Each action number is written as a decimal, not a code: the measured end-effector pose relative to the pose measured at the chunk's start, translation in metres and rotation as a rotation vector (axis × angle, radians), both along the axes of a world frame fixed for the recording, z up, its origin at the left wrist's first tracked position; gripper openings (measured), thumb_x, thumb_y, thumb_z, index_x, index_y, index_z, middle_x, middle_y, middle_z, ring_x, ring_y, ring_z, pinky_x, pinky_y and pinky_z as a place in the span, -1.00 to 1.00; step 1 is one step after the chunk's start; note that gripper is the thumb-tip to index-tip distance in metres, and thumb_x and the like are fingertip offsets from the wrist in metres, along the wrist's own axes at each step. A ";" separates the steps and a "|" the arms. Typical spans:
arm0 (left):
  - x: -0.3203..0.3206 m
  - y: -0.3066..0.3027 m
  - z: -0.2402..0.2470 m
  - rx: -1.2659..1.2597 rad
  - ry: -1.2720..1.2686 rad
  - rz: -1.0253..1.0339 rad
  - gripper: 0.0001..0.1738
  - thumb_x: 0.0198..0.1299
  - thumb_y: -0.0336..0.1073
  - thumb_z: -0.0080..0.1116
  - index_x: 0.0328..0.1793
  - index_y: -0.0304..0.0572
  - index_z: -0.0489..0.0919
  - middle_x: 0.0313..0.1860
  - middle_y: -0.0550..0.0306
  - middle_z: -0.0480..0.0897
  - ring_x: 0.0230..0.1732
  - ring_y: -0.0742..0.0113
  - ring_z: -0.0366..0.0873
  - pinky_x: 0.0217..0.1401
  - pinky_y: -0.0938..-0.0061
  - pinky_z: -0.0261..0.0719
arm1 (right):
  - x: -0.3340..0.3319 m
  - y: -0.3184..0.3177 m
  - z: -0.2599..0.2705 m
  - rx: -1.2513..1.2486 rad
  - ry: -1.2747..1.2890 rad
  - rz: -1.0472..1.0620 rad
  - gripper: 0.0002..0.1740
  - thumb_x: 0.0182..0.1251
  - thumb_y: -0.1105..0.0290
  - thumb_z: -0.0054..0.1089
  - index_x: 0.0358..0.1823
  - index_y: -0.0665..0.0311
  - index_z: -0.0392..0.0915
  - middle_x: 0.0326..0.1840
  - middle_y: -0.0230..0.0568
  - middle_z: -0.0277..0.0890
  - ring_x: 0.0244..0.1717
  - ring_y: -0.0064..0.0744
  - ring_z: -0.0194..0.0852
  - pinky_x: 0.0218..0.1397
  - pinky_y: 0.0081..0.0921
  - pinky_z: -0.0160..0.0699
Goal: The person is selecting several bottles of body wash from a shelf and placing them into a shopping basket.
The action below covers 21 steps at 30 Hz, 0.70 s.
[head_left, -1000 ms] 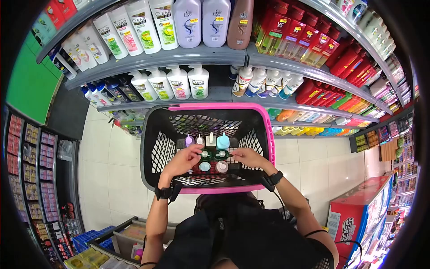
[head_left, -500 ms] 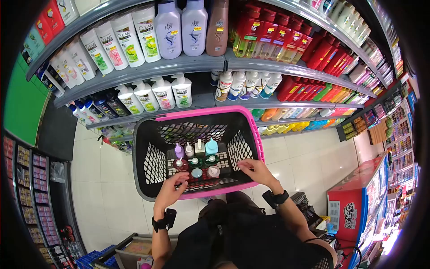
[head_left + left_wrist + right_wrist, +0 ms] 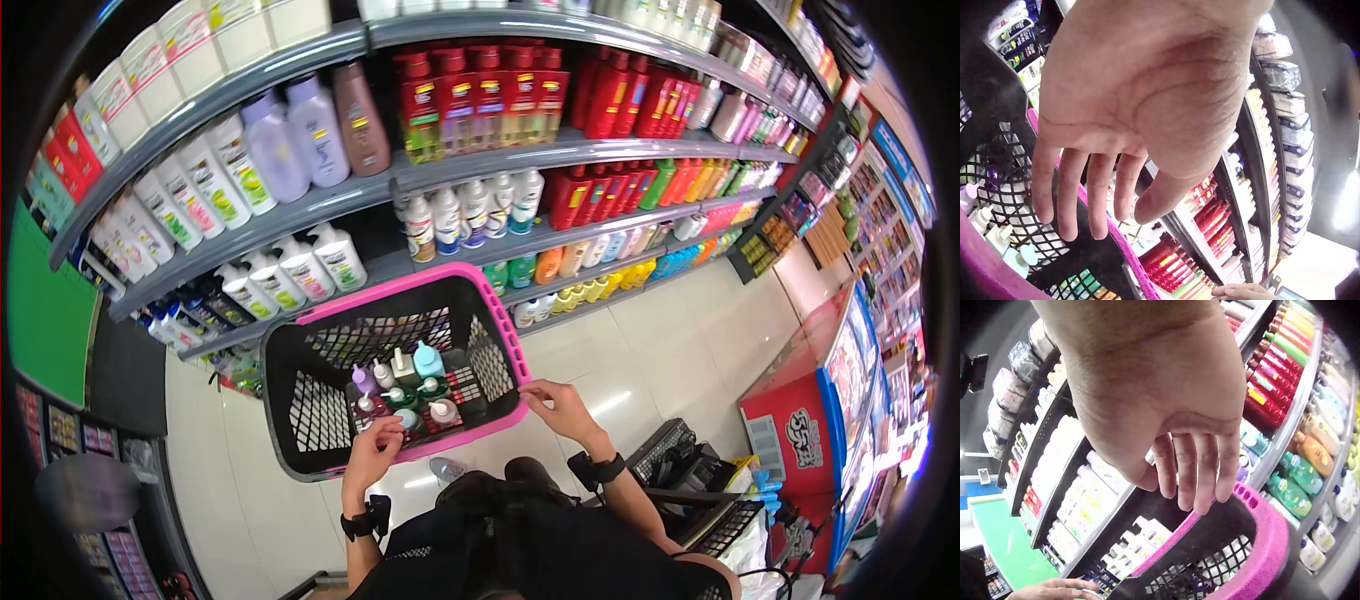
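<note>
A black mesh shopping basket (image 3: 275,400) with a pink rim stands before me in the head view. Inside it several pump bottles are grouped upright, among them a light blue bottle (image 3: 428,360) and a purple bottle (image 3: 363,380). My left hand (image 3: 372,455) is at the basket's near side, its fingertips over the rim beside the front bottles. In the left wrist view its fingers hang loosely straight with nothing held. My right hand (image 3: 562,412) has its fingertips right at the pink rim's near right corner; in the right wrist view the fingers (image 3: 1207,472) extend downward, overlapping that rim.
Shelves beyond the basket carry white pump bottles (image 3: 335,258), red bottles (image 3: 487,100) and other toiletries. To the right stand a red freezer (image 3: 795,430) and dark baskets (image 3: 665,455). Tiled floor (image 3: 640,340) shows between shelves and freezer.
Both hands have come away from the bottles inside the basket toward its rim, the right hand to the near right corner. The basket appears farther left and tilted as the view turned right.
</note>
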State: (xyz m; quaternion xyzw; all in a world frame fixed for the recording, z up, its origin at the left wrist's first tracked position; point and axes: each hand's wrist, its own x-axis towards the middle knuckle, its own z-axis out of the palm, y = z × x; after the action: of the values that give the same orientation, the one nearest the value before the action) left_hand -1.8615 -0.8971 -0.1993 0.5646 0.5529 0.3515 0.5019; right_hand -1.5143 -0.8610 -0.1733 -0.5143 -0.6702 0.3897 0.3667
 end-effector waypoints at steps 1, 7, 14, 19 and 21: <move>0.011 0.000 0.000 -0.027 0.029 -0.051 -0.64 0.20 -0.52 0.07 0.15 -0.31 0.47 -0.10 0.09 0.64 -0.10 0.45 0.59 0.00 0.57 0.53 | 0.017 -0.009 -0.007 0.008 0.009 -0.018 -0.79 0.29 0.45 0.15 -0.11 0.41 0.58 -0.25 -0.07 0.65 -0.26 -0.29 0.67 -0.12 -0.47 0.61; 0.106 -0.009 0.029 -0.048 0.164 -0.274 -0.64 0.22 -0.45 0.11 0.16 -0.30 0.47 -0.09 0.04 0.63 -0.12 0.36 0.61 0.02 0.48 0.56 | 0.109 -0.077 -0.049 -0.064 0.103 -0.310 -0.77 0.27 0.42 0.16 -0.10 0.38 0.59 -0.27 0.02 0.65 -0.23 -0.23 0.68 -0.11 -0.43 0.61; 0.215 -0.007 0.044 -0.052 0.287 -0.443 -0.62 0.22 -0.38 0.15 0.17 -0.27 0.49 -0.07 0.08 0.64 -0.11 0.42 0.58 0.01 0.50 0.54 | 0.201 -0.155 -0.069 -0.221 0.067 -0.332 -0.68 0.30 0.28 0.12 -0.02 0.33 0.55 -0.24 0.01 0.64 -0.22 -0.21 0.66 -0.09 -0.35 0.60; 0.306 0.007 0.043 -0.041 0.328 -0.622 -0.65 0.21 -0.39 0.15 0.15 -0.20 0.51 -0.10 0.11 0.64 -0.13 0.43 0.57 -0.01 0.51 0.53 | 0.266 -0.197 -0.083 -0.315 0.070 -0.443 -0.64 0.32 0.23 0.13 0.01 0.33 0.55 -0.20 -0.05 0.65 -0.16 -0.23 0.66 -0.04 -0.39 0.59; 0.338 0.015 0.034 -0.050 0.283 -0.707 -0.62 0.21 -0.37 0.17 0.17 -0.21 0.50 -0.12 0.09 0.64 -0.13 0.40 0.59 -0.02 0.50 0.55 | 0.288 -0.210 -0.083 -0.354 0.097 -0.545 -0.62 0.32 0.23 0.13 0.01 0.36 0.54 -0.18 -0.02 0.65 -0.16 -0.21 0.66 -0.07 -0.39 0.59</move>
State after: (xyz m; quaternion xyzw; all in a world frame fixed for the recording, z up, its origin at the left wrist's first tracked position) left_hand -1.5232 -0.8824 -0.1652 0.7511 0.3963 0.0615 0.5243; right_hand -1.2266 -1.0706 -0.2558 -0.7114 -0.4116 0.4116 0.3938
